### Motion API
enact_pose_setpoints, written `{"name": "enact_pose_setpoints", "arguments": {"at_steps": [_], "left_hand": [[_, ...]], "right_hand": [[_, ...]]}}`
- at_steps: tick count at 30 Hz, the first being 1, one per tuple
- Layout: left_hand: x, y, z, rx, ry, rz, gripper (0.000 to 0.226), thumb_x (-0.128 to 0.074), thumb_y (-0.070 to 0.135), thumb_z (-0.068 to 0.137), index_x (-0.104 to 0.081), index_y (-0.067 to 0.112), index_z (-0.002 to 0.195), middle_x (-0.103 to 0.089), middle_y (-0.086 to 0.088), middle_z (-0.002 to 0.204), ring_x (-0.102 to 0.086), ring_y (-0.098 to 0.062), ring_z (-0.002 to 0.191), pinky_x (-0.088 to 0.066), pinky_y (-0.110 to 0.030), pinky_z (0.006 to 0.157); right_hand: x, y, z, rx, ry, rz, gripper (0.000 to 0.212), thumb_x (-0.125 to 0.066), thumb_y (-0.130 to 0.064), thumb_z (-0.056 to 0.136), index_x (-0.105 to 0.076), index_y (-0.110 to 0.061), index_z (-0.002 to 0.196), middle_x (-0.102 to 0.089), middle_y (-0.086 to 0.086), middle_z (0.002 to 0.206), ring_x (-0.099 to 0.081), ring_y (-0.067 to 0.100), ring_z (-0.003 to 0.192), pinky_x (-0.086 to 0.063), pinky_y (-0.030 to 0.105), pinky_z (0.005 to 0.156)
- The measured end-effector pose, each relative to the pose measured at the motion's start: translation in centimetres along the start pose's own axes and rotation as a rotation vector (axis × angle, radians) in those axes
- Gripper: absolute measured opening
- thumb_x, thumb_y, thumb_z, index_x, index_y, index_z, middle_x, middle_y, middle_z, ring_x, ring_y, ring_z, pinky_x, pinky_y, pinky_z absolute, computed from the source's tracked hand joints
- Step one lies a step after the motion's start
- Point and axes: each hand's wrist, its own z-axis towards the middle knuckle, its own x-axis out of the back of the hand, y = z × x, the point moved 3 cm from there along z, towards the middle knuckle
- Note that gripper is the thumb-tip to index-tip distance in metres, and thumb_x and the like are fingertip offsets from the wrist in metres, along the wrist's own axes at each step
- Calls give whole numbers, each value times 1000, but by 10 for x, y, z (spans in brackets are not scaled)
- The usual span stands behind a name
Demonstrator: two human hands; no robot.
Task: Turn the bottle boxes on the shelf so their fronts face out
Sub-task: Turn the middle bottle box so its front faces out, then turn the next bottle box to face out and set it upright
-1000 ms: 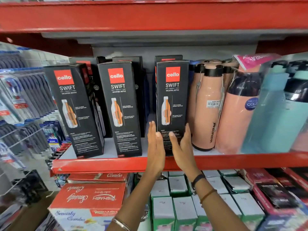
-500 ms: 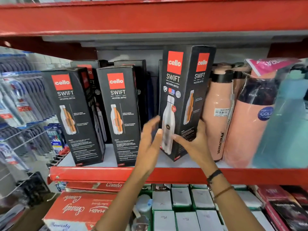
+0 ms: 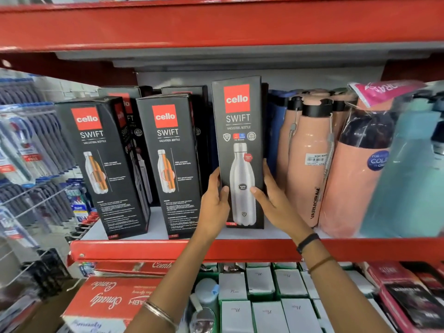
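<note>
Three black Cello Swift bottle boxes stand at the front of the red shelf (image 3: pixel 240 249). The right box (image 3: pixel 237 121) shows its face with a whole steel bottle pictured, square to me. My left hand (image 3: pixel 215 205) grips its lower left edge and my right hand (image 3: pixel 271 198) grips its lower right edge, thumbs on the front. The middle box (image 3: pixel 170 159) and the left box (image 3: pixel 101 164) show a cutaway bottle face with small text; the left one is angled. More black boxes stand behind them, mostly hidden.
Peach bottles (image 3: pixel 310 164) stand close on the right of the held box, then a wrapped peach bottle (image 3: pixel 355 179) and a teal one (image 3: pixel 408 183). A red shelf beam (image 3: pixel 216 25) runs overhead. Boxed goods (image 3: pixel 264 308) fill the level below; hanging packs (image 3: pixel 28 145) on the left.
The right box has been turned from its cutaway-and-text face through a corner view to its whole-bottle face. Both hands stayed on its lower part and now clasp its two edges.
</note>
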Motion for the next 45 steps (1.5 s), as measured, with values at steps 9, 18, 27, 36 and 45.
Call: {"name": "enact_pose_setpoints", "arguments": {"at_steps": [9,18,27,36,45], "left_hand": [[-11,-17,-17,3,-30,25,58,-35,2,96,-23,28,146,-54,47,108,-54,25,91,-40,-1,82],[11,5,-52,-152,64,-74,49,-42,13,97,-31,22,144,-36,6,152,-33,-1,140,-34,-30,115],[86,-23,-70,-36,350,-86,50,-36,41,94,-26,34,143,-20,12,158,-18,-1,146,-22,-37,121],[114,-42,-47,170,62,-195,61,-22,86,73,-30,65,130,-37,12,153,-32,-7,142,-26,-47,119],[136,-5,-40,70,-78,-303,90,-41,91,56,-42,41,132,-42,37,125,-42,1,128,-36,-24,104]], "right_hand": [[-8,21,-16,-51,103,-28,68,-49,-24,96,-9,-21,151,-23,1,160,-25,16,146,-25,44,118],[-19,0,-48,29,530,33,42,-55,-18,93,-43,-14,133,-46,5,139,-44,17,131,-38,41,111],[-123,-52,-54,94,383,89,47,-51,-26,94,-38,-18,138,-42,-4,140,-38,7,134,-34,26,111],[-153,-57,-6,-172,269,77,66,-64,-38,84,-36,-17,140,-52,1,136,-50,15,126,-43,39,105],[-130,-61,20,-173,294,149,113,-86,-55,49,-24,-24,138,-50,0,137,-49,14,127,-44,36,105]]}}
